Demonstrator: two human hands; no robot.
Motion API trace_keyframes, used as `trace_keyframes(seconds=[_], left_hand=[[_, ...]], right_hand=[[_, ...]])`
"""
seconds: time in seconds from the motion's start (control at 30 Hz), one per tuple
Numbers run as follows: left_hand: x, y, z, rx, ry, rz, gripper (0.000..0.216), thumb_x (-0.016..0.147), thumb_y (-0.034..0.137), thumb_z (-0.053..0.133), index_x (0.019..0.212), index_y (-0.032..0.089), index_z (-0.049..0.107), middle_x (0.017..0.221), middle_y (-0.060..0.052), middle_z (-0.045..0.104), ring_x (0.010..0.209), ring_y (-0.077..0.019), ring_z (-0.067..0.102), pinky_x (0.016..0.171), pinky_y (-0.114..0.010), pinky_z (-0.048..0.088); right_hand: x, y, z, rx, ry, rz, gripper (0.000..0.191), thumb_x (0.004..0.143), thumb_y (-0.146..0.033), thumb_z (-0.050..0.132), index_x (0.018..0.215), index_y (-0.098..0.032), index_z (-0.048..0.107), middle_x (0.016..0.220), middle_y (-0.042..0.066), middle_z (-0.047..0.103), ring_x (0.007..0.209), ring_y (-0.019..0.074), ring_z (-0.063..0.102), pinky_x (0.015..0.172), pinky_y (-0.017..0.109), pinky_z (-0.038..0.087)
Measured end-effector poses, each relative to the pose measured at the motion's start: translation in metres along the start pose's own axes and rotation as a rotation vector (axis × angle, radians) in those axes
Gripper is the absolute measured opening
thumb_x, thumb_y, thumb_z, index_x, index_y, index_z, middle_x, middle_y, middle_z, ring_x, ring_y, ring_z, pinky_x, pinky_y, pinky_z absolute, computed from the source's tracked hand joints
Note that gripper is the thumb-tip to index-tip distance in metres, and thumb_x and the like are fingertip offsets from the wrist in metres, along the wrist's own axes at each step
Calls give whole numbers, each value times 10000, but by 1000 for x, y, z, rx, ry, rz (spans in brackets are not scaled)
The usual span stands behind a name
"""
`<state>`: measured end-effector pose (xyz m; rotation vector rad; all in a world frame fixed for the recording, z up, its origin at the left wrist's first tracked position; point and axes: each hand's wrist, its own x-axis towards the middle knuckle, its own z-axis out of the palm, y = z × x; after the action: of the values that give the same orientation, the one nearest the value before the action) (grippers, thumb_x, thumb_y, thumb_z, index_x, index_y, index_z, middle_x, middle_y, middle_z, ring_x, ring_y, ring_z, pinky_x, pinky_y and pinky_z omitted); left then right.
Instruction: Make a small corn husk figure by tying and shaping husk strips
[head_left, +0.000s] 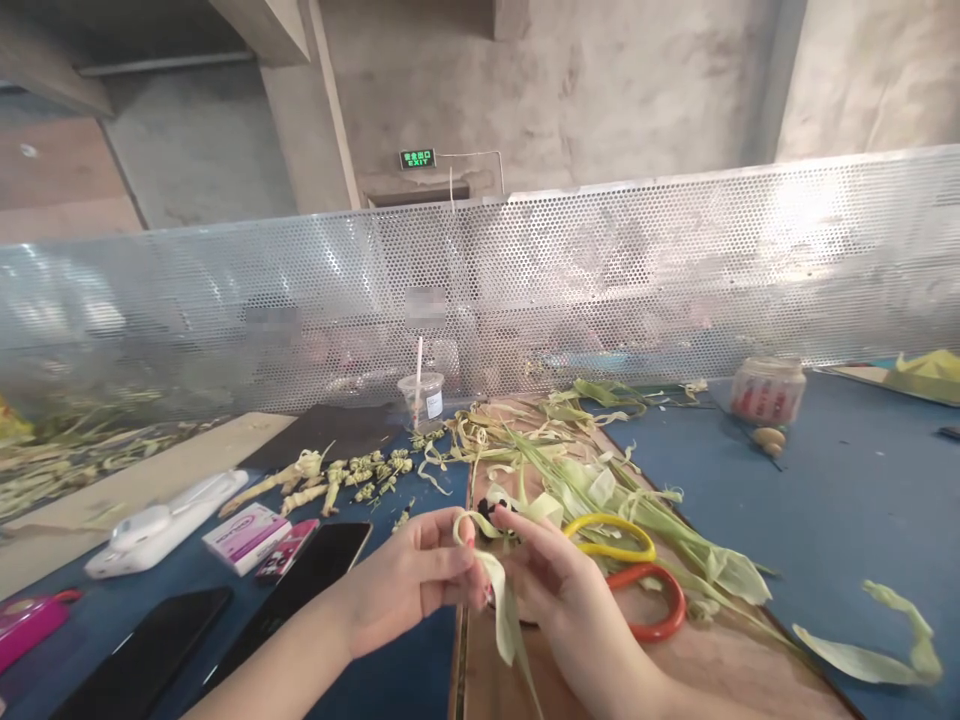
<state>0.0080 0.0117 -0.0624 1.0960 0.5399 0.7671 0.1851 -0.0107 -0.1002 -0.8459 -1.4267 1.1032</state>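
Observation:
In the head view, my left hand (431, 570) pinches a pale green strip of corn husk (504, 610), which loops over the fingertips and hangs down between my hands. My right hand (559, 580) faces it from the other side, fingers bent in against the same strip; its fingertips are partly hidden. A small black item (487, 508), too unclear to name, shows just behind the fingers. Scissors with a yellow handle (611, 538) and a red-orange handle (660, 602) lie by my right hand, their blades mostly covered. Loose green husks (600, 485) spread over the wooden board (720, 655).
Several knotted husk pieces (367, 475) lie left of the board. Nearer are a white device (169, 520), a pink-white box (246, 537) and dark phones (142, 650). A plastic cup (422, 398) with a straw and a jar (766, 390) stand before a perforated metal screen (360, 290).

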Motion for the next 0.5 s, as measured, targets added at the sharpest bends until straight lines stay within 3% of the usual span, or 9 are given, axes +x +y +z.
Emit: trace_keyframes(seconds=[0.1,0.3,0.5], left_hand=[[0,-2,2,-86,32,39,101,797,156,621,729,146,548,623,-30,639,590,-104,592,654,-242,448],[1,-4,8,-180,39,-46,88,832,174,556,780,123,605,565,-20,605,542,-102,563,599,-239,441],[-1,-4,5,-114,22,-111,215,842,211,510,809,69,667,588,-80,653,616,-143,614,666,-266,452]], right_hand=[[0,1,1,66,-25,33,361,770,-247,585,1130,-239,615,1111,57,580,970,184,596,847,287,491],[-1,10,1,98,-38,48,415,768,-243,576,1183,-243,581,1013,52,563,850,165,602,768,296,509],[-1,12,0,-49,-41,-32,428,759,-152,537,1168,-264,595,931,21,555,762,120,586,708,236,503]])
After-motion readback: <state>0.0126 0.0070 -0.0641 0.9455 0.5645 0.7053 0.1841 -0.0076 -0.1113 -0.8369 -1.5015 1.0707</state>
